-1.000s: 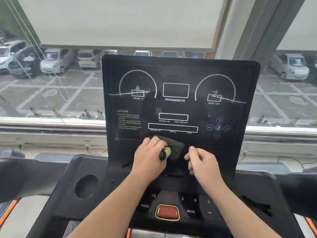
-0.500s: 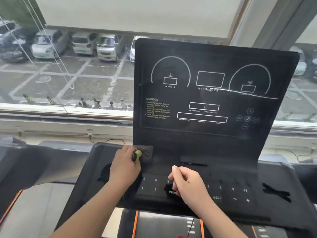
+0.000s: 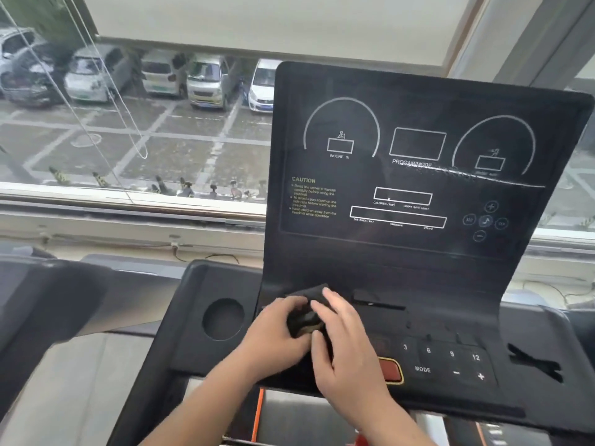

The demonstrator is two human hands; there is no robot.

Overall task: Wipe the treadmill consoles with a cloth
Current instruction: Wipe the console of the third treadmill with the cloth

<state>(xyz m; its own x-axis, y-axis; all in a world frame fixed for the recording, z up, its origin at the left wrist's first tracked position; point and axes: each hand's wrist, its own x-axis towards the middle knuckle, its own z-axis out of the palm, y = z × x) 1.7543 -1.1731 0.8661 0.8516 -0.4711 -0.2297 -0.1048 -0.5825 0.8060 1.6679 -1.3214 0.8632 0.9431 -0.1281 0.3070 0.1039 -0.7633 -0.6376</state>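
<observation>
Head view: cloth (image 3: 309, 312) between both hands.

Daylit via window (image 3: 135, 123) — edges warped.

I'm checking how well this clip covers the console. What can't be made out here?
Head view, the only one:
- Cloth: mostly covered by the left hand and right hand; its full shape is hidden.
- Left keypad: covered by both hands.
- Red button: half hidden by the right hand.
- Small labels under the right dial: too blurred to read.
- Console: right side cut off by the edge.
</observation>
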